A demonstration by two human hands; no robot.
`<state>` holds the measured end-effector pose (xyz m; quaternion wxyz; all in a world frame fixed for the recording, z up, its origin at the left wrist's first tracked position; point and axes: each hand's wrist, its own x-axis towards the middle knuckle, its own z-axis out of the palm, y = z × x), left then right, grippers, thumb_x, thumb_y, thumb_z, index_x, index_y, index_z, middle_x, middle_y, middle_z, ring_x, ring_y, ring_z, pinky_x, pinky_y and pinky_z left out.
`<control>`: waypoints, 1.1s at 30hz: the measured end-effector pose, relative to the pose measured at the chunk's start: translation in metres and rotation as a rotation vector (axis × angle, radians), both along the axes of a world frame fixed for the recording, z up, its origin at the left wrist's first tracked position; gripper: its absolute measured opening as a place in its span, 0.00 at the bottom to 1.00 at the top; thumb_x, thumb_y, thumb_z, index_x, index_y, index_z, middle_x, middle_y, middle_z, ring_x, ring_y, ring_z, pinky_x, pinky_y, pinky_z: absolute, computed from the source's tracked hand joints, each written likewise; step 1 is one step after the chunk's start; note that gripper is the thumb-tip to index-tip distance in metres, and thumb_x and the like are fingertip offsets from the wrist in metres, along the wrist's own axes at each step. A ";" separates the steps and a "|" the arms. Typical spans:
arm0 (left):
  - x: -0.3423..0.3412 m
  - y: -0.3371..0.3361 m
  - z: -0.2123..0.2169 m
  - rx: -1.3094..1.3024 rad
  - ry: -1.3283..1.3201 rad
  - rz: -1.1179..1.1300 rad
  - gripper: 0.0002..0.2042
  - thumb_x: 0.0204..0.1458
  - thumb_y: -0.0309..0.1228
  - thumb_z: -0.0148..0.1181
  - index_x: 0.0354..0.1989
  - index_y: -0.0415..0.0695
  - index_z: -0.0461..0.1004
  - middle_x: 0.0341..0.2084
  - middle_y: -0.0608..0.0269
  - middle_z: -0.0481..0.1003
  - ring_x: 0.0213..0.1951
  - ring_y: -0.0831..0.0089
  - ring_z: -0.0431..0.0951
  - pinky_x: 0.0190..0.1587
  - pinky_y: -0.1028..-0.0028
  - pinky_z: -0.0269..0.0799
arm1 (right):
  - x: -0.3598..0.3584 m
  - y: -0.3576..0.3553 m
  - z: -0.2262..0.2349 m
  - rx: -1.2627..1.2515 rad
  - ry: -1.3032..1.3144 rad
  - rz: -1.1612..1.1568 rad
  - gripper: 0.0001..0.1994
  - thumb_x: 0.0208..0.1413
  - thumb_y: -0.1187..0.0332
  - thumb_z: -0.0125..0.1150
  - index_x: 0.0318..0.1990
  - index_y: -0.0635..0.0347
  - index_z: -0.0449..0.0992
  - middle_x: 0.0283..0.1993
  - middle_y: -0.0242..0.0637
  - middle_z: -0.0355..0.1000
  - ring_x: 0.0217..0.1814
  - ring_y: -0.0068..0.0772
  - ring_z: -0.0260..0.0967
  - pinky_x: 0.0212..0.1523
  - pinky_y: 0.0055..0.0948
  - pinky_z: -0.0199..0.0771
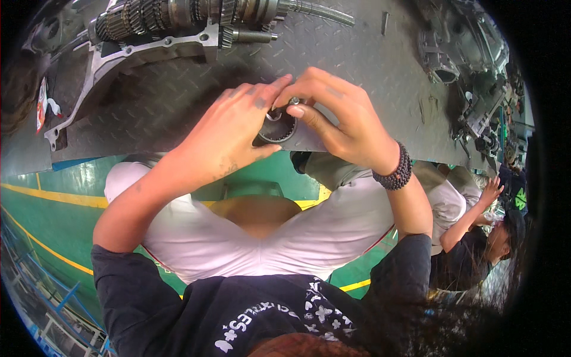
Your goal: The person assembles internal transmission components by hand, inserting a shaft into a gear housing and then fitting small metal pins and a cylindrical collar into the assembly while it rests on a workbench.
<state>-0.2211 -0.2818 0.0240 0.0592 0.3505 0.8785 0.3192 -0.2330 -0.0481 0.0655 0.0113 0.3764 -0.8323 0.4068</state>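
Dark hair (452, 315) hangs near a black shirt (178, 315) with white letters and flowers. The left hand (235, 122) hides part of a toothed metal ring (283, 138) by the table's (357, 59) edge, its thumb spread wide. The right hand (342, 116) pinches a little metal pin (294, 101). I see big gears (143, 21) and a metal frame (128, 52) beyond.

A dark tread-patterned metal bench top (357, 65) bears a pale metal casing (128, 52), with geared shafts (143, 21) along its far side. To the casing's right, a round toothed part (289, 136) sits by the near edge; farther right lie a slim metal rod (385, 24) and, well beyond, grey castings (440, 66).
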 end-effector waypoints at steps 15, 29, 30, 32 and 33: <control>-0.006 -0.012 0.004 0.044 -0.005 0.031 0.20 0.51 0.36 0.74 0.50 0.42 0.77 0.52 0.58 0.78 0.55 0.52 0.77 0.62 0.57 0.71 | -0.007 0.015 -0.005 0.146 -0.141 0.017 0.16 0.57 0.72 0.71 0.53 0.58 0.80 0.46 0.42 0.76 0.47 0.47 0.79 0.49 0.41 0.80; -0.009 -0.006 -0.004 0.025 0.125 0.064 0.15 0.52 0.37 0.74 0.44 0.44 0.79 0.49 0.63 0.78 0.53 0.56 0.77 0.59 0.58 0.72 | -0.010 0.012 -0.018 0.248 -0.156 -0.010 0.20 0.56 0.71 0.72 0.55 0.58 0.74 0.52 0.43 0.73 0.56 0.51 0.75 0.56 0.45 0.77; -0.009 -0.006 -0.002 0.026 0.125 0.063 0.15 0.52 0.37 0.74 0.44 0.44 0.79 0.49 0.63 0.78 0.53 0.56 0.77 0.59 0.58 0.72 | -0.010 0.013 -0.020 0.215 -0.172 -0.015 0.21 0.55 0.73 0.72 0.56 0.58 0.74 0.52 0.43 0.74 0.56 0.51 0.75 0.57 0.44 0.77; -0.009 -0.004 0.002 0.022 0.110 0.069 0.15 0.52 0.37 0.74 0.44 0.45 0.80 0.50 0.63 0.78 0.53 0.56 0.77 0.59 0.57 0.72 | -0.009 0.013 -0.019 0.182 -0.189 -0.022 0.22 0.54 0.74 0.72 0.57 0.58 0.73 0.53 0.43 0.74 0.57 0.50 0.75 0.58 0.44 0.77; -0.009 -0.004 0.003 0.024 0.110 0.068 0.15 0.52 0.37 0.74 0.44 0.45 0.80 0.50 0.63 0.78 0.53 0.56 0.77 0.59 0.57 0.72 | -0.010 0.013 -0.018 0.151 -0.210 -0.005 0.24 0.54 0.76 0.72 0.58 0.59 0.73 0.53 0.44 0.75 0.57 0.50 0.76 0.58 0.44 0.77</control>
